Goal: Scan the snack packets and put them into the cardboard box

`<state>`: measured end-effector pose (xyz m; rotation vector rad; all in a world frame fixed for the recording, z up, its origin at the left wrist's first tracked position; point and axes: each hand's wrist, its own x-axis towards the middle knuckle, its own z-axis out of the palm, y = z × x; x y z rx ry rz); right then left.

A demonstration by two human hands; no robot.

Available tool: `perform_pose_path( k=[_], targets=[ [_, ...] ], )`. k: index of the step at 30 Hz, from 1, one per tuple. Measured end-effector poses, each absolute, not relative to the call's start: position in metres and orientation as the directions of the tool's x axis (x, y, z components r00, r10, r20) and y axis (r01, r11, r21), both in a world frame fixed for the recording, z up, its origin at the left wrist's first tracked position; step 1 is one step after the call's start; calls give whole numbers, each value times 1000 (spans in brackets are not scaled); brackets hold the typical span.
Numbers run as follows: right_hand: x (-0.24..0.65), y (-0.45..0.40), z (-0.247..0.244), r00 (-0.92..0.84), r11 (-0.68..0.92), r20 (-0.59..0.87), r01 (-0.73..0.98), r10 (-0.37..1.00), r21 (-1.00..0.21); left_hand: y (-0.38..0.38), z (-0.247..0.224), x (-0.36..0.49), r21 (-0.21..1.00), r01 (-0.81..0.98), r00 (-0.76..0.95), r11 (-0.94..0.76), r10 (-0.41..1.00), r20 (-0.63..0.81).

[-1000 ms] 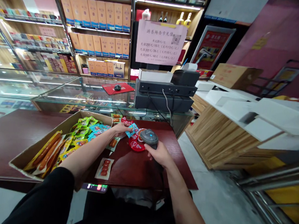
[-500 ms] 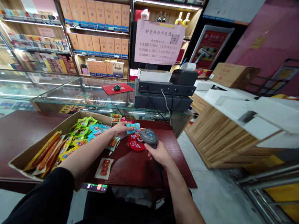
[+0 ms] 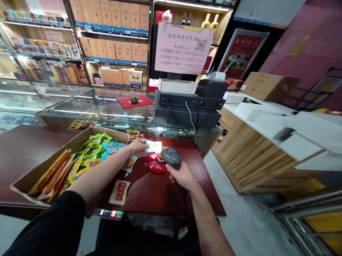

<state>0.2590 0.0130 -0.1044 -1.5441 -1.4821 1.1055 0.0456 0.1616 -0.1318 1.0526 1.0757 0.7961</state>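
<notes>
Pinched in my left hand is a small light-blue snack packet, lit brightly by white light. My right hand is closed round the handle of a dark barcode scanner, whose head points at the packet. Just below the packet lies a round red snack pack, partly behind the scanner. A sausage packet rests under my left wrist, and another clear packet of small sausages lies nearer me. To the left, a cardboard box holds green, blue and yellow snack packets and long sausages.
The dark red table meets a glass display counter at its far side. A phone lies at the table's near edge. Beyond stand a cash drawer with a receipt printer and a mouse on a red mat.
Bright white light now falls on the blue packet, and the blue light on top of the scanner is gone. Both hands have stayed nearly in place.
</notes>
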Motion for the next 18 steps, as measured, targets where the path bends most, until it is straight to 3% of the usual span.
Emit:
perform_pose_path(
  k=[12, 18],
  targets=[
    [259, 12, -100, -22, -99, -116, 379, 993, -920, 156, -120, 45, 960, 18, 330, 279, 905, -269],
    [252, 21, -89, -57, -83, -116, 409, 992, -909, 168, -83, 3, 969, 47, 334, 242, 911, -243]
  ],
)
